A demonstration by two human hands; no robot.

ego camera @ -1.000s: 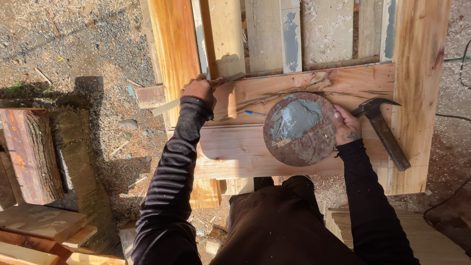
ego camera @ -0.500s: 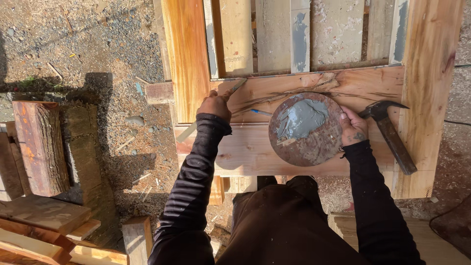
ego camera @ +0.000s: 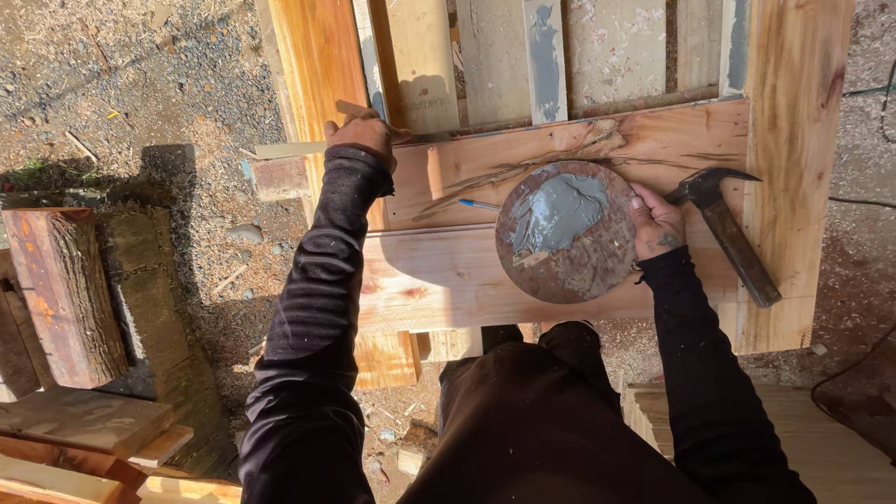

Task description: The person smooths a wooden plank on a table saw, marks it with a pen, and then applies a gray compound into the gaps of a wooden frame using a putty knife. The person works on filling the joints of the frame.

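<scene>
My right hand (ego camera: 656, 224) grips the right rim of a round rusty disc (ego camera: 597, 266) that lies on the pale wooden planks (ego camera: 439, 275). A lump of grey putty (ego camera: 560, 213) sits on the disc's upper half. My left hand (ego camera: 359, 131) is stretched forward to the orange upright plank (ego camera: 313, 65) and is closed around a thin flat tool (ego camera: 289, 148) whose pale end points left. A hammer (ego camera: 733, 238) rests on the planks just right of my right hand. Left of the disc lies a blue pencil (ego camera: 481, 203).
Grey and pale boards (ego camera: 546, 56) run away from me behind the planks. A wide plank (ego camera: 793, 140) frames the right side. Thick timber blocks (ego camera: 61, 289) and offcuts are stacked on the gravel at left. A cable (ego camera: 877, 103) crosses the ground at far right.
My left hand has moved further forward along the orange plank with the tool. My right hand stays on the disc's rim.
</scene>
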